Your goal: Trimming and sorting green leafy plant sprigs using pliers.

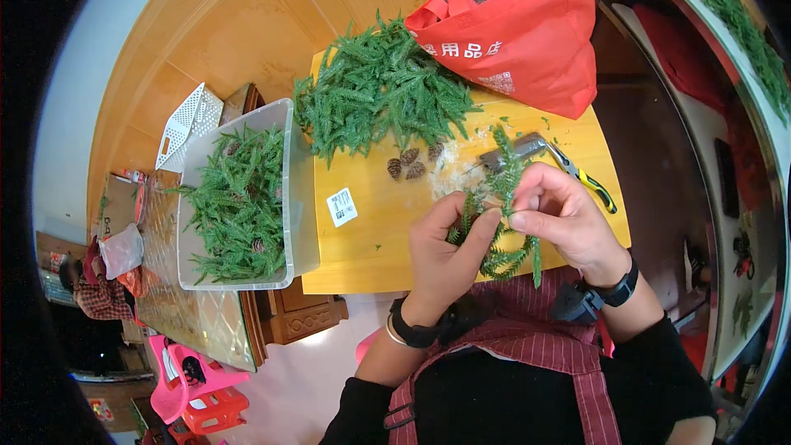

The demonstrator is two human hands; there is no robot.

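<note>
Above the near part of the yellow table (362, 239), I hold a green artificial pine sprig (510, 166) between both hands. My left hand (449, 239) is closed, its thumb and forefinger pinching the lower part of the sprig. From the other side, my right hand (564, 218) pinches the sprig with thumb and fingertips. Some leaves hang down below the hands. Just beyond them lie a pair of pliers (595, 189) with yellow and black handles, pale shavings (451, 173) and several small pine cones (414, 170).
A large heap of green sprigs (371, 91) covers the far left of the table. Beside it, a clear plastic bin (301, 235) holds sprigs and cones. At the far right stands a red bag (544, 58) of pine cones. A white label (341, 207) lies near the bin.
</note>
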